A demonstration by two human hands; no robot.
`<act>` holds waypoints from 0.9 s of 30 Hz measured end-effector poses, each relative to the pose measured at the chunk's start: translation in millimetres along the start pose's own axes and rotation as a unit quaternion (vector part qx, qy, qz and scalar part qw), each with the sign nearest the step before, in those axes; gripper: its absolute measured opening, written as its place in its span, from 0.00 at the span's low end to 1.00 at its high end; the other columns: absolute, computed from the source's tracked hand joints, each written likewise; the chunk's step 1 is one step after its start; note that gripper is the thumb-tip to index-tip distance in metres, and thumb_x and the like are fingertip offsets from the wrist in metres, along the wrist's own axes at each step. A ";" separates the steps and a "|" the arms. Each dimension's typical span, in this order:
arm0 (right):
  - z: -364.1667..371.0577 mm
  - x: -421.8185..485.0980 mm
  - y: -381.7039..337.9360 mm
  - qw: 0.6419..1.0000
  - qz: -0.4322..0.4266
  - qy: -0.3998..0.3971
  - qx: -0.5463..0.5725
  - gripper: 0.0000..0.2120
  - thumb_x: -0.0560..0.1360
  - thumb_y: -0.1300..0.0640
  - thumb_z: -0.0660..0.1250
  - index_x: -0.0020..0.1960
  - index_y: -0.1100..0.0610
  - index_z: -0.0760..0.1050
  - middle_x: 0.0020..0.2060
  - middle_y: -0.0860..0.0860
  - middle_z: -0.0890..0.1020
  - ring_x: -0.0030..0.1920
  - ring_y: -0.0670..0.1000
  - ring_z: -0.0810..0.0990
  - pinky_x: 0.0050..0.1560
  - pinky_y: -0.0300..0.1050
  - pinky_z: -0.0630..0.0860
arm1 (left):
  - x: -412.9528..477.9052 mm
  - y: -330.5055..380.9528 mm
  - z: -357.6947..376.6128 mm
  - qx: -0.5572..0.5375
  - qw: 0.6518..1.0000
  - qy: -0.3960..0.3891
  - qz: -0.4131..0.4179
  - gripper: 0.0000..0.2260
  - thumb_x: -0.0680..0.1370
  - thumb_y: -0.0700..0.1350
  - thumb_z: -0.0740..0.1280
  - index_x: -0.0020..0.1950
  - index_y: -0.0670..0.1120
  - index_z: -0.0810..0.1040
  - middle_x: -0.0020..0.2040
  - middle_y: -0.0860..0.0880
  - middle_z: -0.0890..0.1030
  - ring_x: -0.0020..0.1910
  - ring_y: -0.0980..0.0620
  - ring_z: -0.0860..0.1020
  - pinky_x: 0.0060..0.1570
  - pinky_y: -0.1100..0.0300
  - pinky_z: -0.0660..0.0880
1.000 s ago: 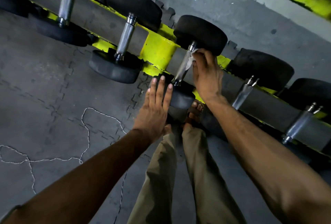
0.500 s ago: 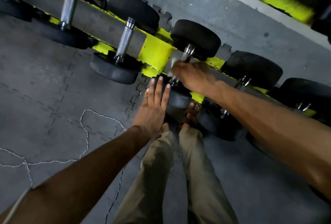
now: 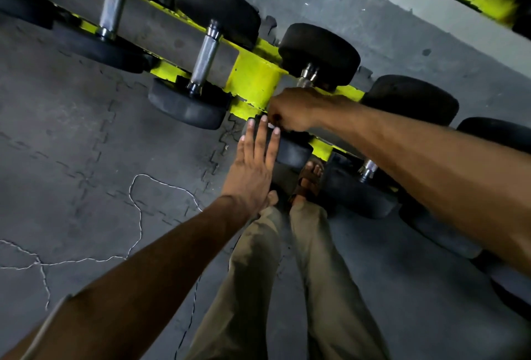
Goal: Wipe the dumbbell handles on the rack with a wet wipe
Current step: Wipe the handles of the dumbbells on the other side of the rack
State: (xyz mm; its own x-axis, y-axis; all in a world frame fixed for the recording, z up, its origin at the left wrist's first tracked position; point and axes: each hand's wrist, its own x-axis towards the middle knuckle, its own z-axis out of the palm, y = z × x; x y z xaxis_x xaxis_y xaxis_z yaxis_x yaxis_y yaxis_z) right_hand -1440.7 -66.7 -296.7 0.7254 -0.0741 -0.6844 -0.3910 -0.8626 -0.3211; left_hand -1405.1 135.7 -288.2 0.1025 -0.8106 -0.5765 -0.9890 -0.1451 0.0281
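Observation:
A low yellow and grey rack [image 3: 253, 80] holds black dumbbells with steel handles. My right hand [image 3: 293, 112] is curled round the handle of the middle dumbbell [image 3: 319, 52], near its lower end; only the handle's top stub [image 3: 307, 73] shows. The wet wipe is hidden inside the fist. My left hand [image 3: 253, 167] lies flat with straight fingers against that dumbbell's near black head [image 3: 293, 152].
Two more dumbbells with bare knurled handles [image 3: 205, 57] [image 3: 113, 0] lie to the left on the rack, others to the right [image 3: 411, 98]. My legs and sandalled foot [image 3: 310, 175] stand close to the rack. A white cord [image 3: 138, 216] trails over the grey floor mats.
My right hand has slid down the handle from its top end to its lower end and now covers the white wipe. My left hand stays on the near head.

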 end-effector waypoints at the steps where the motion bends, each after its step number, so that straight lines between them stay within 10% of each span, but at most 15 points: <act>1: 2.8 -3.2 5.8 0.999 -0.011 0.034 -0.026 0.10 0.74 0.49 0.62 0.46 0.50 0.81 0.40 0.52 0.83 0.49 0.59 0.83 0.44 0.49 0.79 | 0.2 0.2 -0.8 -0.001 1.000 -0.002 0.001 0.58 0.75 0.63 0.67 0.79 0.35 0.27 0.80 0.29 0.33 0.81 0.27 0.39 0.80 0.37 0.54; 6: 31.9 -14.1 33.5 0.950 0.113 0.277 -0.093 0.12 0.82 0.49 0.58 0.53 0.53 0.79 0.51 0.51 0.84 0.50 0.59 0.85 0.42 0.49 0.79 | 0.0 0.5 0.5 0.001 1.000 -0.003 -0.002 0.57 0.75 0.61 0.67 0.79 0.35 0.27 0.80 0.29 0.32 0.81 0.27 0.38 0.80 0.37 0.54; 10: 59.1 -14.5 10.7 0.976 -0.021 0.209 -0.057 0.08 0.79 0.51 0.61 0.51 0.50 0.77 0.48 0.49 0.82 0.47 0.59 0.84 0.37 0.48 0.74 | 0.1 -1.1 1.4 -0.003 1.000 0.000 -0.002 0.58 0.75 0.62 0.67 0.79 0.35 0.27 0.81 0.29 0.33 0.81 0.27 0.39 0.80 0.38 0.54; 18: 83.8 -13.9 -4.8 0.874 0.186 0.410 0.182 0.09 0.78 0.58 0.63 0.56 0.59 0.74 0.56 0.58 0.77 0.47 0.64 0.79 0.38 0.55 0.75 | -1.3 -2.1 3.8 0.000 1.000 0.008 0.006 0.59 0.75 0.63 0.67 0.78 0.35 0.25 0.80 0.29 0.33 0.81 0.27 0.39 0.80 0.37 0.55; 23: 87.0 5.6 -16.6 0.620 0.380 0.427 0.537 0.06 0.78 0.56 0.67 0.49 0.58 0.80 0.46 0.55 0.85 0.46 0.54 0.83 0.47 0.48 0.76 | 0.8 -1.5 3.0 -0.006 1.000 0.009 0.007 0.58 0.75 0.63 0.66 0.78 0.35 0.25 0.80 0.29 0.32 0.81 0.27 0.39 0.80 0.37 0.54; 27: 79.3 22.0 3.4 0.358 0.321 0.318 0.817 0.07 0.78 0.59 0.64 0.46 0.56 0.80 0.40 0.53 0.83 0.33 0.47 0.80 0.37 0.40 0.76 | -2.0 -3.1 6.3 -0.014 1.000 0.017 0.009 0.55 0.76 0.60 0.65 0.78 0.36 0.25 0.80 0.29 0.31 0.81 0.28 0.38 0.80 0.37 0.54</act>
State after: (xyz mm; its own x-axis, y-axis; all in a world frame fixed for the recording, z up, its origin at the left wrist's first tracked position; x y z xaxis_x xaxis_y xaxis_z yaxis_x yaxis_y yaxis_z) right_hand -1471.0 -31.6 -364.8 -0.0328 -0.5421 -0.8396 -0.0257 0.8403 -0.5415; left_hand -1402.9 141.4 -292.3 0.0878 -0.8319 -0.5479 -0.9874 -0.1454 0.0627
